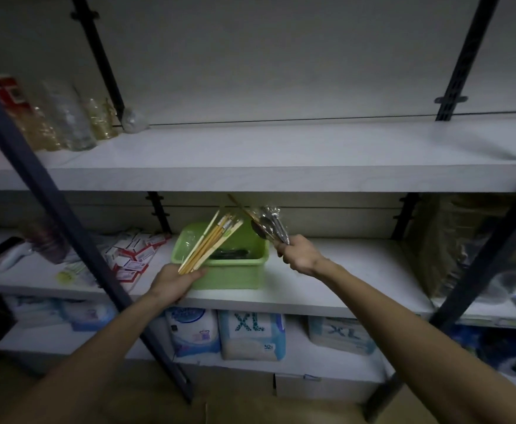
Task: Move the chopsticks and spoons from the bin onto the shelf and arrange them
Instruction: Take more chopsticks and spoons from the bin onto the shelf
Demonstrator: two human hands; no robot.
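A green plastic bin (pixel 233 275) stands on the middle white shelf (pixel 357 270). My left hand (pixel 174 281) grips a bundle of wooden chopsticks (pixel 212 241) by their lower ends, fanned up over the bin's left side. My right hand (pixel 299 254) holds a bunch of metal spoons (pixel 270 226) in clear wrapping, plus a thin stick, raised just right of the bin. Dark utensils (pixel 232 254) lie inside the bin.
The upper shelf (pixel 281 154) carries clear wrapped cups (pixel 67 123) at its left. Small red-and-white boxes (pixel 131 257) lie left of the bin. Dark metal uprights (pixel 51 203) cross the front. XL packs (pixel 250 335) fill the lower shelf.
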